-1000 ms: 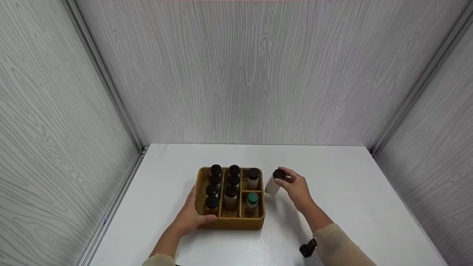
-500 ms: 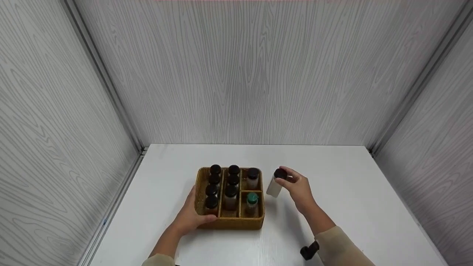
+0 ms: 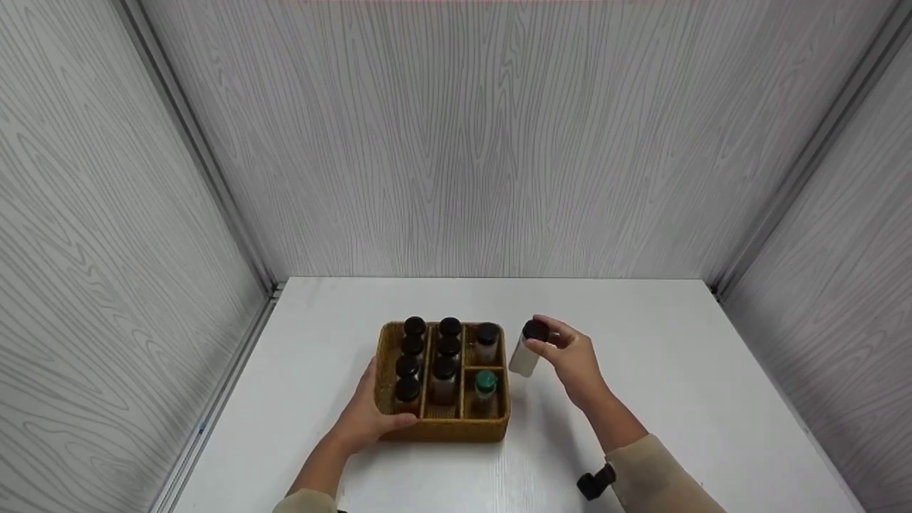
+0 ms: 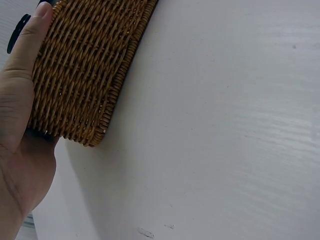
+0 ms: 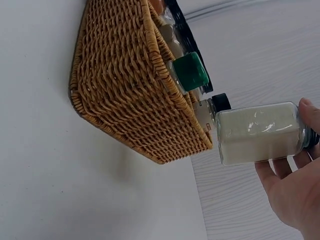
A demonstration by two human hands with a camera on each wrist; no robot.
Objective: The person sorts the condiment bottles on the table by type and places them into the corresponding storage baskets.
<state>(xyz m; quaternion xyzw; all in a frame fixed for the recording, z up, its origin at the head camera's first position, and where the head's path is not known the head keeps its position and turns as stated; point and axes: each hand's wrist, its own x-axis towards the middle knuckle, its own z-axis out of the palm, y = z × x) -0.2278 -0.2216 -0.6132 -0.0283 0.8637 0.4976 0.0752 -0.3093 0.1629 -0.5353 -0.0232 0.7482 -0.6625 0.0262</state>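
My right hand point(image 3: 576, 360) pinches a glass spice jar point(image 5: 260, 134) by its black lid. The jar holds a pale powder and hangs tilted just right of the wicker basket point(image 3: 463, 430), above the table. My left hand point(image 3: 365, 417) grips the basket's left front corner, thumb over the front rim and fingers along the left side. Inside the basket, several black-lidded jars point(image 3: 408, 366) fill the left compartment, and more point(image 3: 446, 369) stand in the middle one. On the right, one black-lidded jar point(image 3: 487, 343) is in the back compartment and a green-lidded jar point(image 3: 485, 390) in the front one.
The basket stands on a white table point(image 3: 627, 356). Grey wood-grain panels point(image 3: 470, 157) rise behind the table and at both sides. A small black device point(image 3: 596, 483) sits at the right sleeve.
The held jar first shifts slightly right, then moves back left and a little higher, close to the basket's right side. The left hand and the basket stay almost still.
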